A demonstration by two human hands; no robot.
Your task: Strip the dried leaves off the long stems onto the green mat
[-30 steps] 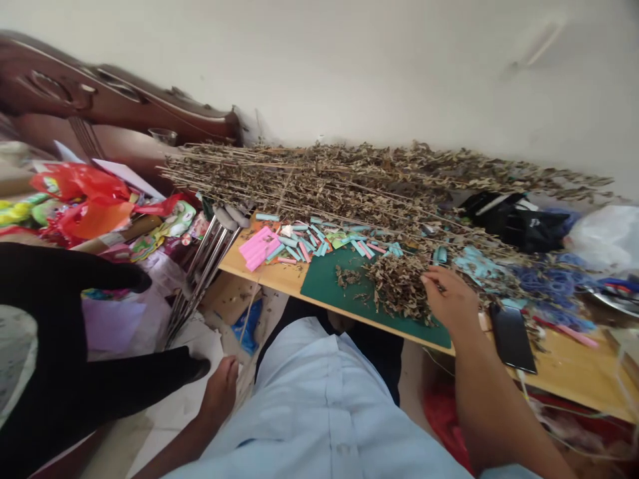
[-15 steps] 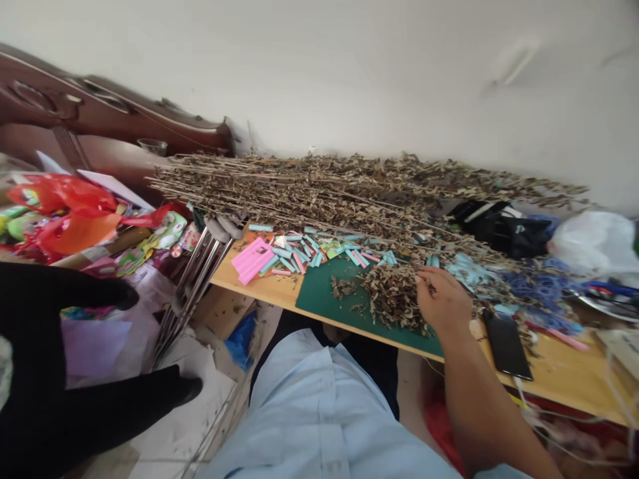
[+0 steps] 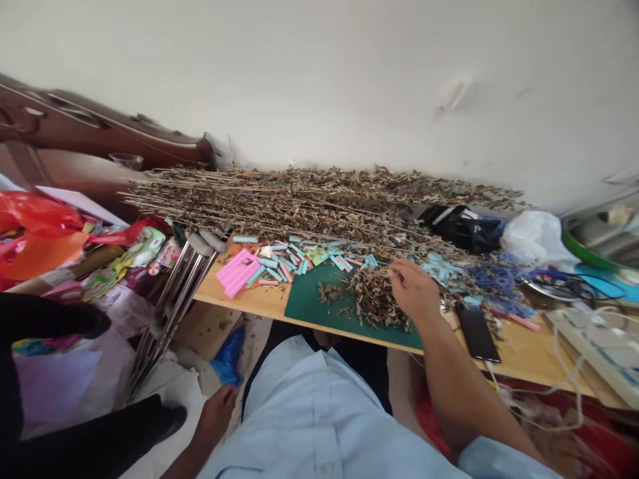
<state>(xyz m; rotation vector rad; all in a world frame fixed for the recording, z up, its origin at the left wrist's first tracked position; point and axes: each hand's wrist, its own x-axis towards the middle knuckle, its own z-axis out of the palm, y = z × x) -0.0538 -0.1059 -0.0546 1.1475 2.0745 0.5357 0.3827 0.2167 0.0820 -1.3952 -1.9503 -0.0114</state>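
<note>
My right hand (image 3: 414, 293) rests on a small pile of dried leaves (image 3: 372, 303) on a green cutting mat (image 3: 309, 303). Its fingers curl down into the leaves, with thumb and fingertips pinched together at the pile's top. My left hand (image 3: 215, 414) hangs low beside my thigh near the floor, and its fingers are not clear. A long bundle of dried leafy branches (image 3: 299, 203) lies across the back of the wooden table (image 3: 259, 303). Short blue and pink paper rolls (image 3: 279, 263) lie scattered left of the mat.
A black phone (image 3: 476, 331) lies just right of my wrist. Behind it are blue rubber bands (image 3: 499, 279), a black bag (image 3: 462, 226) and a white plastic bag (image 3: 532, 239). Metal crutches (image 3: 170, 313) lean on the table's left end. Another person in black (image 3: 50, 319) is at the left.
The view has swung right. My right hand has stayed on the leaf pile, shifting slightly left. The person in black has drawn back toward the left edge.
</note>
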